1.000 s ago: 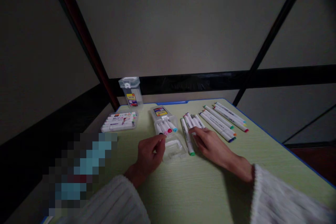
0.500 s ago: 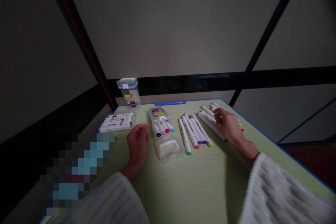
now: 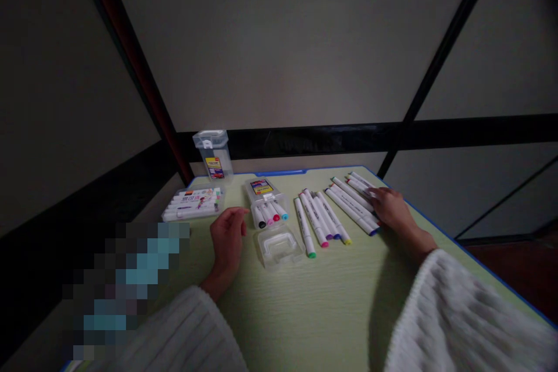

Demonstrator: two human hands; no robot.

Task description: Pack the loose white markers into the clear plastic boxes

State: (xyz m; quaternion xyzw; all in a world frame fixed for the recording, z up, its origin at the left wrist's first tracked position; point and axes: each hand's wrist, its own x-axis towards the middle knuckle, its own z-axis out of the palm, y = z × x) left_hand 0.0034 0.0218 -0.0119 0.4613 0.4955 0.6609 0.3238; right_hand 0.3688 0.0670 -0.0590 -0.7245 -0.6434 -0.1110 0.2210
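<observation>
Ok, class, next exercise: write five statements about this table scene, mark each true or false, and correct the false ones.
1. The right hand is at the right-hand group of loose markers. True.
2. The left hand is gripping a green-ended marker. False: no marker shows in the left hand, which is to the left of the open case.
3. The tall clear container lies on its side. False: the tall clear container stands upright at the back.
4. Black, pink, red and light-blue ends show on the markers in the case. True.
5. The opened lid is on the far side of the open case. False: the opened lid lies on the near side.
</observation>
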